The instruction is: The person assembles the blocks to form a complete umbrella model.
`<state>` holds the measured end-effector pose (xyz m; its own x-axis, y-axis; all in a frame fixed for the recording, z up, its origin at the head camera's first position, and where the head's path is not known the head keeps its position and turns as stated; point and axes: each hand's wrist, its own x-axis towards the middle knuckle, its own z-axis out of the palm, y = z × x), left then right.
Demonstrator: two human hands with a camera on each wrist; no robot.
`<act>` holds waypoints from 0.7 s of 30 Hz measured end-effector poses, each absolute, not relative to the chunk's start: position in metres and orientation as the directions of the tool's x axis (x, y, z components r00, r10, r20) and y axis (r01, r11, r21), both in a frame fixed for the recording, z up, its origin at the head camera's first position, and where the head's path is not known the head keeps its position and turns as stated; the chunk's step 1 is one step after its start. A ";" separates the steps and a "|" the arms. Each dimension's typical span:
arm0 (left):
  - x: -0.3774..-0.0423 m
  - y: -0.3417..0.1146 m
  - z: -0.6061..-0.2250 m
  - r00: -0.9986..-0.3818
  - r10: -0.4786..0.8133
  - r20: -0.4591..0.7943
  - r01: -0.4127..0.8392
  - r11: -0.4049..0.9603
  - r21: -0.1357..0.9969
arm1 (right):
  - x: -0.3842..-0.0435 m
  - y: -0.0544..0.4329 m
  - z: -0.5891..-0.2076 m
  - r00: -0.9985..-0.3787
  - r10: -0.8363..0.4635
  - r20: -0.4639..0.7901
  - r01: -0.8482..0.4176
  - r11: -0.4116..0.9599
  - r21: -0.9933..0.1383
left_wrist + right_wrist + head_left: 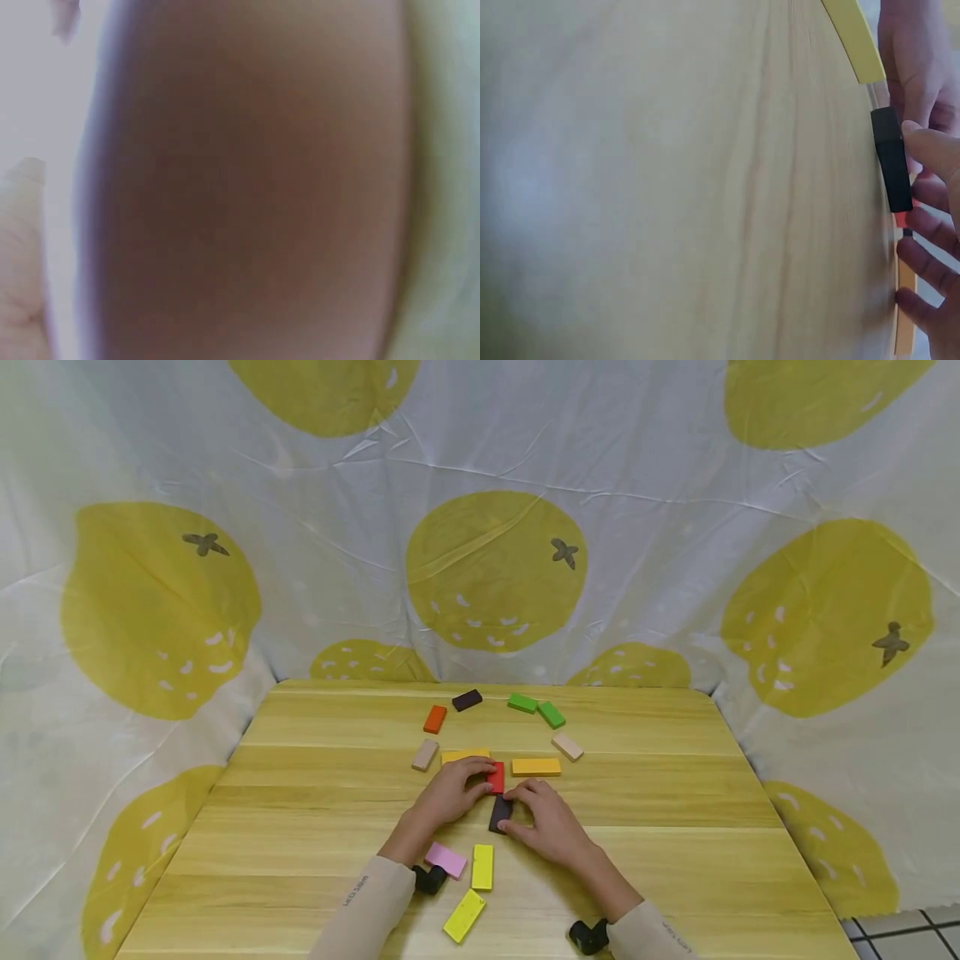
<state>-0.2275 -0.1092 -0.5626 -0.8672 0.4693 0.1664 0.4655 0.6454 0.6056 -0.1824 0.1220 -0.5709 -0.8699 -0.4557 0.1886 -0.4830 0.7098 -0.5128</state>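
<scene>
Near the middle of the wooden table, my left hand (453, 792) holds a red block (498, 778) by its left side, fingers and thumb bent at that edge. My right hand (551, 822) pinches a black block (500, 814) lying just below the red one, index finger at its far end and thumb at its near end. From the right wrist view, the thumb and fingertips meet the ends of this black block (892, 161). Blurred skin fills most of the left wrist view, hiding the left hand's work.
Orange blocks (536, 767) flank the red one. Beyond them curve beige (567, 747), green (552, 715), dark (467, 700) and red-orange (435, 719) blocks. Yellow blocks (483, 867) and a pink block (446, 860) lie nearer. A lemon-print cloth (637, 577) hangs behind the table.
</scene>
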 end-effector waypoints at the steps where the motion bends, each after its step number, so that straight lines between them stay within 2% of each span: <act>1: -0.227 -0.110 -0.563 -0.868 0.467 0.167 0.464 0.647 0.605 | -0.182 0.122 -0.571 -0.869 -0.456 0.191 -0.485 0.707 -0.515; 21: -0.230 -0.111 -0.567 -0.883 0.450 0.134 0.430 0.660 0.616 | -0.184 0.120 -0.576 -0.852 -0.481 0.206 -0.508 0.668 -0.543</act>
<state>-0.2296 -0.1107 -0.5667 -0.8828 0.4504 0.1336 0.4299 0.6599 0.6162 -0.1844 0.1200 -0.5756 -0.8522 -0.4811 0.2056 -0.5083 0.6684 -0.5431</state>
